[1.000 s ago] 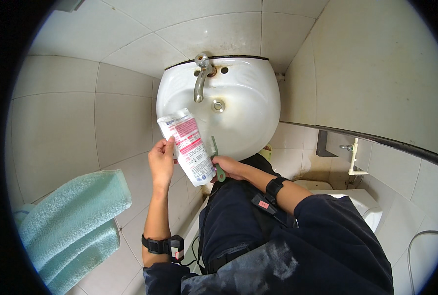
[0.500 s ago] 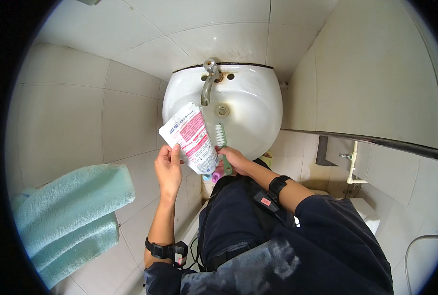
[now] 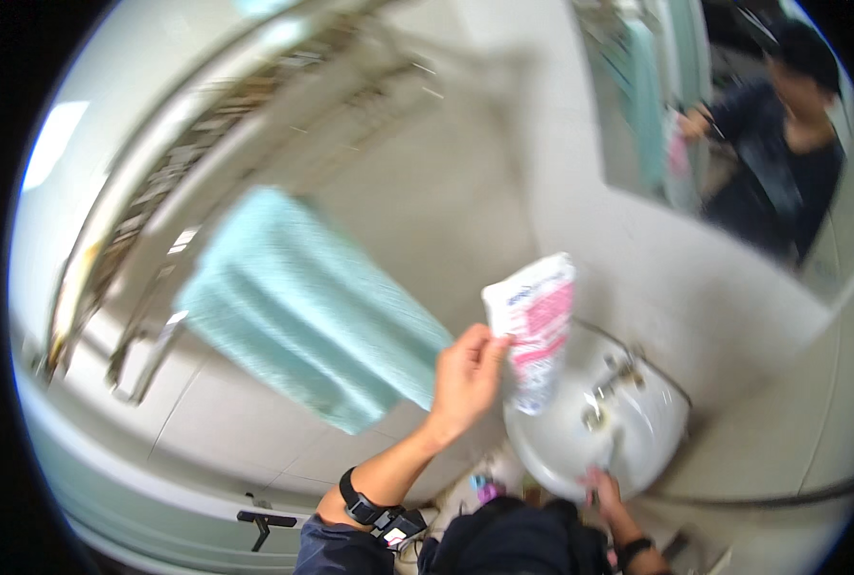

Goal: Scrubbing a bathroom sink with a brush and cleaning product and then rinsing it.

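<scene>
Since the white-and-pink pouch, pinched at its edge by the left hand near the sink, looks light, soft and slick, that flat edge should hold best, though the right hand's blurred grip I cannot tell.

Bathroom corner with a pale teal towel, a metal wall rack and a white washbasin.
The towel hangs at a slant in front of light wall tiles, below and to the right of the rack, whose bars are smeared by motion blur. At the right, the basin carries a chrome faucet at its back, with a round drain in its bowl. A mirror above reflects another stretch of teal cloth. Down at the lower left, a black handle sits by a pale panel; small purple and blue items, too blurred to identify, lie near the basin.
</scene>
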{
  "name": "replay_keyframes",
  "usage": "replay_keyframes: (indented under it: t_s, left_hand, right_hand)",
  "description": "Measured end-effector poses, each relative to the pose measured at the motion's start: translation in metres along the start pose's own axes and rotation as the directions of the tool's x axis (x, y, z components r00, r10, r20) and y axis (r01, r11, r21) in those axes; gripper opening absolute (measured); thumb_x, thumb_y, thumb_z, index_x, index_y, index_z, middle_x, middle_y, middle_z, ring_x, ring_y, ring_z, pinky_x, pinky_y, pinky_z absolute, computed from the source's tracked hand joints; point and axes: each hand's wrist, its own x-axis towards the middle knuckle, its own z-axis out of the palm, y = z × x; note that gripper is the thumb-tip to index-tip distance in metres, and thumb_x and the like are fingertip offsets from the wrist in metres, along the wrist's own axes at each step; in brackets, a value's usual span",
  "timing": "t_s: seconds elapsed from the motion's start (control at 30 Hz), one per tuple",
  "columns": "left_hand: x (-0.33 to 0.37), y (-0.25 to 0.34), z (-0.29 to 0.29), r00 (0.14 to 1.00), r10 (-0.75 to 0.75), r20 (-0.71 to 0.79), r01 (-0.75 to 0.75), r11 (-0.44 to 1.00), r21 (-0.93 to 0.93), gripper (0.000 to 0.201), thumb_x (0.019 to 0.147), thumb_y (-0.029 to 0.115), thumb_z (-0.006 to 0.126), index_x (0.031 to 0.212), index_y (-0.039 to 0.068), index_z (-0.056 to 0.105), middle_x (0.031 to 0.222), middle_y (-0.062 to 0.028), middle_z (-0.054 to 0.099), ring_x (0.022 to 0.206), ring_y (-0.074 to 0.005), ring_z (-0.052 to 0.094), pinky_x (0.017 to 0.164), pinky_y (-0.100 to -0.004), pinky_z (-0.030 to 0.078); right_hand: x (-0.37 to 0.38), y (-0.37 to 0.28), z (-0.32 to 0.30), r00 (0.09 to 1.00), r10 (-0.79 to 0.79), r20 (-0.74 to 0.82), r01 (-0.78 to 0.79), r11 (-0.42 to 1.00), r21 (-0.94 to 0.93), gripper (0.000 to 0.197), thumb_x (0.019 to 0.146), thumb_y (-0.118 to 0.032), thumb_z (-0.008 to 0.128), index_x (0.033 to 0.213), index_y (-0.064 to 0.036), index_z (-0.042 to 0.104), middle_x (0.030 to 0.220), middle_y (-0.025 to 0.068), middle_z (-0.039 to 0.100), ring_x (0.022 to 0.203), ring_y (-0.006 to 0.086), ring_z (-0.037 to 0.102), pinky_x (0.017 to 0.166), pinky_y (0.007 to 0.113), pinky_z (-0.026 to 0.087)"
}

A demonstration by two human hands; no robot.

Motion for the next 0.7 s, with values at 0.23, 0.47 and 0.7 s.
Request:
replay_keyframes:
  t_s: [0.23, 0.47, 0.7]
  left_hand:
    - [0.093, 0.191, -0.086, 0.948, 0.317, -0.017, -0.304, 0.923, 0.237, 0.025, 0.09, 0.023, 0.056, 0.083, -0.001, 0.061, 0.059, -0.0032, 0.053, 0.054, -0.0081, 0.045, 0.049, -0.0263, 0.038]
    - [0.147, 0.353, -0.169, 0.881, 0.462, -0.101, -0.399, 0.841, 0.366, 0.033, 0.092, 0.035, 0.053, 0.099, 0.004, 0.062, 0.089, -0.0042, 0.063, 0.076, -0.0104, 0.057, 0.071, -0.0255, 0.047]
    - [0.19, 0.407, -0.27, 0.789, 0.417, -0.451, -0.276, 0.897, 0.347, 0.023, 0.092, 0.025, 0.054, 0.098, 0.003, 0.057, 0.089, -0.0072, 0.061, 0.08, -0.0185, 0.059, 0.075, -0.0312, 0.05]
  right_hand:
    - [-0.017, 0.038, -0.013, 0.974, 0.226, -0.02, -0.215, 0.948, 0.236, 0.037, 0.09, -0.023, 0.046, 0.122, -0.0038, 0.049, 0.103, 0.0087, 0.066, 0.055, 0.0113, 0.047, 0.048, 0.024, 0.038]
    - [0.001, 0.082, -0.046, 0.897, -0.389, 0.208, 0.431, 0.874, -0.225, 0.029, 0.093, -0.025, 0.042, 0.112, -0.0073, 0.054, 0.1, 0.0085, 0.067, 0.052, 0.0103, 0.045, 0.041, 0.023, 0.036]
    - [0.004, 0.056, -0.04, 0.998, 0.048, 0.043, -0.057, 0.97, 0.234, 0.031, 0.091, -0.025, 0.04, 0.114, -0.0075, 0.052, 0.102, 0.0171, 0.065, 0.049, 0.0094, 0.044, 0.041, 0.023, 0.038]
